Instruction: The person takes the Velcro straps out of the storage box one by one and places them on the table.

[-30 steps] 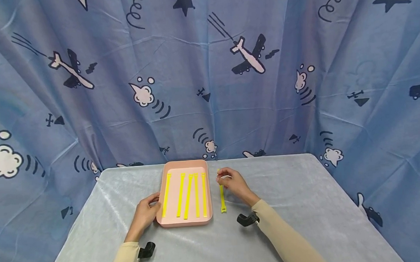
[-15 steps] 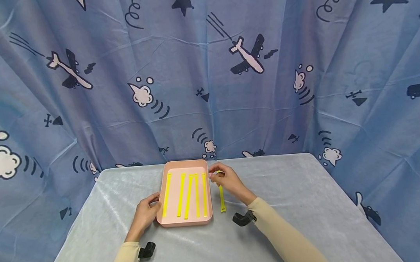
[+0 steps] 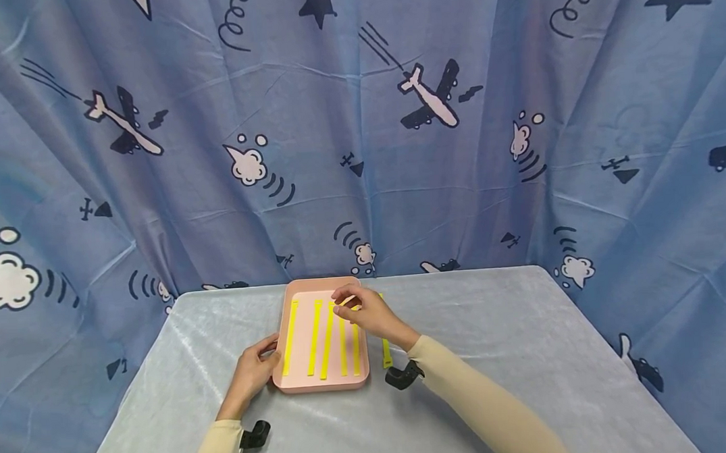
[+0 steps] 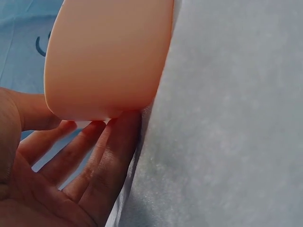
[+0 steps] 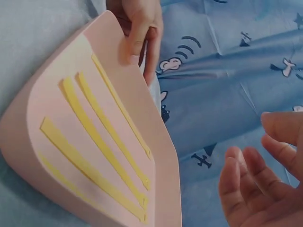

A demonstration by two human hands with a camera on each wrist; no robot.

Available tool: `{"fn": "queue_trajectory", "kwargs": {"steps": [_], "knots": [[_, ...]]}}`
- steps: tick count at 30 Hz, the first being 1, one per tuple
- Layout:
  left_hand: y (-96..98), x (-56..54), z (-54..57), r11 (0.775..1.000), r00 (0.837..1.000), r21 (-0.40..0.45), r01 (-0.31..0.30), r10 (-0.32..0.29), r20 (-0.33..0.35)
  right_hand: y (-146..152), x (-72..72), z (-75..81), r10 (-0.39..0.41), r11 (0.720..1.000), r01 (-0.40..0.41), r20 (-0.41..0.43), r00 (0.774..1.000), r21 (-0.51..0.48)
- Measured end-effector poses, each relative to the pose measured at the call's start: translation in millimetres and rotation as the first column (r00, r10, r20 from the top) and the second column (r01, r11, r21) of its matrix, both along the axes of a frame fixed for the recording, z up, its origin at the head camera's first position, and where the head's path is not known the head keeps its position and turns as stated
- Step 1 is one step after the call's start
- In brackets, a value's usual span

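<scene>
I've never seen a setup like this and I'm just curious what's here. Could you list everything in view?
Table: one, pale grey top, below the curtain
Curtain: one, blue with printed planes, clouds and stars, behind the table
Tray: one, pink, on the table
Strips in the tray: five, yellow, lying lengthwise
Loose strip: one, yellow, right of the tray, partly hidden by the right arm
Wrist devices: two, black, one per wrist
Sleeves: two, cream, on both arms
Left hand: one, bare, gripping the tray's left wall
Right hand: one, bare, above the tray, holding nothing visible
</scene>
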State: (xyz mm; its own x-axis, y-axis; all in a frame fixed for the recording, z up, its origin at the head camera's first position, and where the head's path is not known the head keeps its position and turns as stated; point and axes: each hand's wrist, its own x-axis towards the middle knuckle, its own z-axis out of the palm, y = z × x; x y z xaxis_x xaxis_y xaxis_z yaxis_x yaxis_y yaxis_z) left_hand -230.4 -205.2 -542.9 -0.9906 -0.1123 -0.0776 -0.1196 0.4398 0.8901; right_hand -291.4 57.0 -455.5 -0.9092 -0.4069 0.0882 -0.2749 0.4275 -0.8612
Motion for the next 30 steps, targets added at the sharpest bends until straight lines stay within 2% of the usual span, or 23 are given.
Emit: {"fn": "queue_trajectory", "kwargs": {"steps": [11,16,19,23,30], "knots": [[2.1,0.7,2.1,0.999,1.0,-0.031,-0.016,0.016,-0.009,-17.5,0.4,-2.2,0.089,0.991,-0.076,-0.117,0.989,0.112],[2.5,1.6,1.7,0.999,1.0,-0.043,-0.016,0.015,-0.011,-23.0,1.7,-6.4,0.164,0.971,-0.13,-0.164,0.973,0.199],[2.8,1.4,1.2,0.999,1.0,-0.044,-0.018,0.018,-0.008,-27.3,4.6,-6.3,0.237,0.941,-0.17,-0.211,0.948,0.294],[3.5,1.4,1.7,0.998,1.0,-0.054,-0.019,0.018,-0.004,-33.4,7.5,-5.1,0.324,0.88,-0.195,-0.247,0.913,0.434],[4.0,2.4,4.0,0.997,1.0,-0.07,-0.014,0.014,-0.005,-42.6,5.7,-6.5,0.43,0.772,-0.217,-0.239,0.87,0.598]]}}
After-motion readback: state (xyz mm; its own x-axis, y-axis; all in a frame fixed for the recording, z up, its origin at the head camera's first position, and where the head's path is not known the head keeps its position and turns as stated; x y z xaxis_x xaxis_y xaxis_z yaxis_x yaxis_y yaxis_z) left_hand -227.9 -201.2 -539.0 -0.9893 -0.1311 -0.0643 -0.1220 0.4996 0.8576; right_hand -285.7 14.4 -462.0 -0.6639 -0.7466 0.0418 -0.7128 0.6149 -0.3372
